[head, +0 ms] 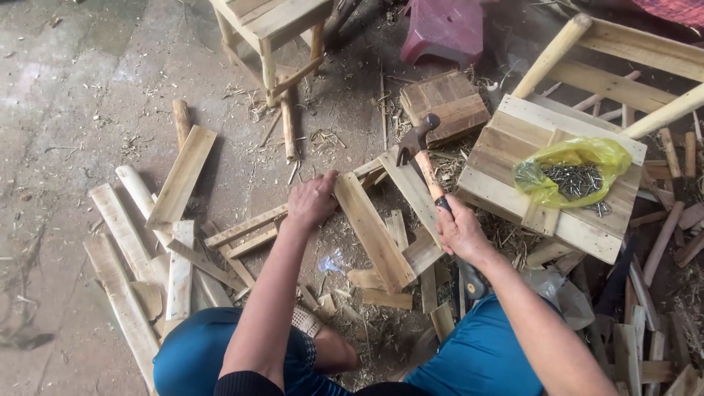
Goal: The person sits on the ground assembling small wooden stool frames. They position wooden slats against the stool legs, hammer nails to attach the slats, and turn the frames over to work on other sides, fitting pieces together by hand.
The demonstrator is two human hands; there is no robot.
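Near the middle of the floor, our left hand reaches forward with the arm almost straight, fingers curled over the far end of a flat wooden slat that slants toward us. Our right hand is clenched around a hammer, head pointing far-left above the slat. To the right, 1 overturned stool carries a yellow bag of nails.

My left hand reaches forward, palm down, fingers curled. My right hand is fisted, thumb up, forearm angled inward.
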